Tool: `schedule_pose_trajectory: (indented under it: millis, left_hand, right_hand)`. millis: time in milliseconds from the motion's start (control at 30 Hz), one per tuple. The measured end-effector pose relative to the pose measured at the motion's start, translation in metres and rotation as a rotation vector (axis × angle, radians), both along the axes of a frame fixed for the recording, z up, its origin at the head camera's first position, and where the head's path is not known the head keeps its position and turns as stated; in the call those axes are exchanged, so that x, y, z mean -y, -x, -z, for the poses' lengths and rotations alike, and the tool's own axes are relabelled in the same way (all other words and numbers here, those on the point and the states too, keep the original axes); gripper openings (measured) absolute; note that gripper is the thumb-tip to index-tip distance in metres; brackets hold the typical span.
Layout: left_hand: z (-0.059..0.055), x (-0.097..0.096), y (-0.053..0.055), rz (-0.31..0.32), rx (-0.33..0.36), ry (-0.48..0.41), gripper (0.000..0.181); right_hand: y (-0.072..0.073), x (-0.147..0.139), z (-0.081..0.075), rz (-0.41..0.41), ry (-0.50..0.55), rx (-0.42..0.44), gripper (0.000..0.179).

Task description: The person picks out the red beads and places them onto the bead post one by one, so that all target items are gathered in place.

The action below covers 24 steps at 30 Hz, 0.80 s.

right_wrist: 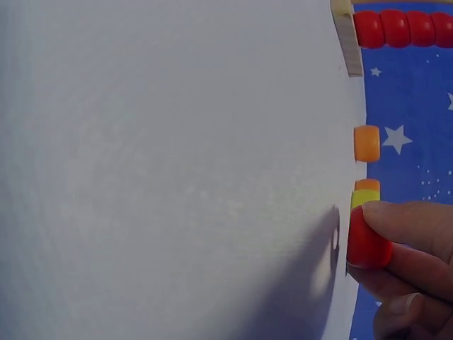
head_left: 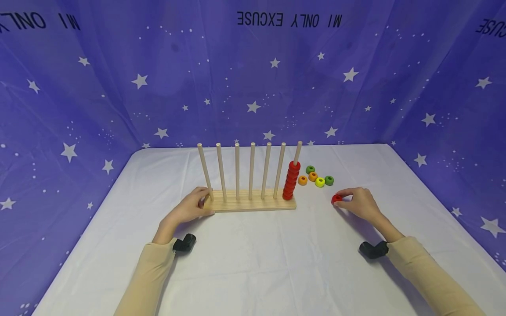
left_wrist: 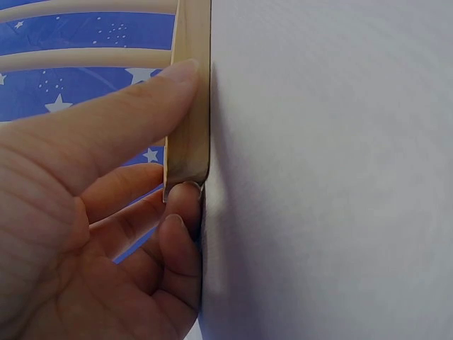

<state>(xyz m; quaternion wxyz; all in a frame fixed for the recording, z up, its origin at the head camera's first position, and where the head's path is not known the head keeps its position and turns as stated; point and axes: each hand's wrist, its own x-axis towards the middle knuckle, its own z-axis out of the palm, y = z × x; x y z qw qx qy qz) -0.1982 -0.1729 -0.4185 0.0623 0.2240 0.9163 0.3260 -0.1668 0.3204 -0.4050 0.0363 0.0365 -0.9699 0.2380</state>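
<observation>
A wooden rack (head_left: 253,203) with several upright pegs stands on the table. Its rightmost peg carries a stack of red beads (head_left: 291,181), with the bare peg tip showing above; the other pegs hold none. My left hand (head_left: 192,205) grips the left end of the base, thumb (left_wrist: 134,117) on the front edge and fingers around the end, as the left wrist view shows. To the right of the rack, my right hand (head_left: 360,203) pinches a red bead (right_wrist: 369,239) between thumb and fingers, close over the tablecloth.
Between rack and right hand lie loose beads: two orange ones (head_left: 302,180), a yellow one (head_left: 319,182) and two green ones (head_left: 329,180). A white cloth (head_left: 253,263) covers the table. Behind it hangs a purple star-patterned curtain (head_left: 221,87).
</observation>
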Motion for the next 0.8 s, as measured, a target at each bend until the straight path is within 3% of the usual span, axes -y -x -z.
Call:
schedule_pose_trajectory:
  millis: [433,800]
  left_hand:
    - [0.001,0.001,-0.001,-0.005,0.002,0.004,0.069]
    - [0.001,0.002,0.000,-0.007,0.002,0.008,0.069]
  right_hand:
    - [0.000,0.008,-0.010,0.011,0.001,-0.053,0.038]
    - [0.002,0.015,-0.019,-0.005,-0.009,-0.200,0.033]
